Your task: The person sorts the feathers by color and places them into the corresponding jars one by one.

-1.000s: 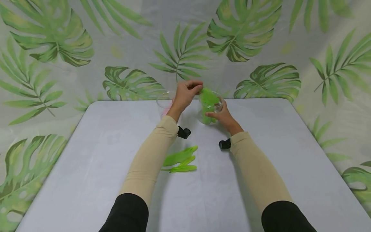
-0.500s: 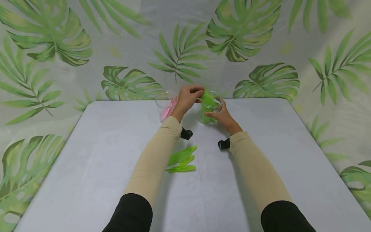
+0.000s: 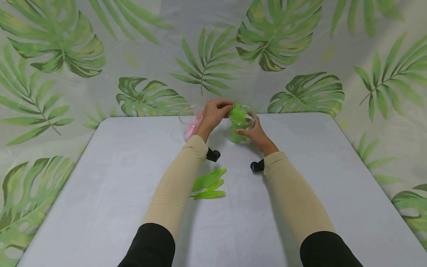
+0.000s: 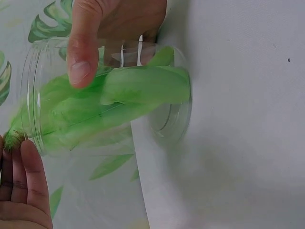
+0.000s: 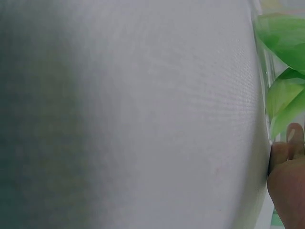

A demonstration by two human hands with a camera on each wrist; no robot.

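Observation:
A clear plastic jar [image 4: 167, 121] with green feathers [image 4: 143, 83] inside stands near the table's far edge. My right hand [image 3: 258, 134] grips it from the right, thumb across its front. At the mouth, my left hand [image 3: 214, 114] pinches the fluffy end of a green feather [image 4: 14, 137], whose vane reaches down into the jar. The right wrist view catches only part of the right hand [image 5: 290, 179] and feathers through the jar wall. Several loose green feathers [image 3: 208, 180] lie on the table, partly behind the left forearm.
Left of the left hand stands a second clear jar [image 3: 184, 121] with pink feathers [image 3: 193, 127], partly hidden by that hand. The white table [image 3: 106, 185] ends just behind both jars, against a leaf-printed cloth [image 3: 150, 48].
The left hand has come slightly down and toward the jar, lowering its feather a little. More of the pink feathers shows now. The right hand keeps its hold.

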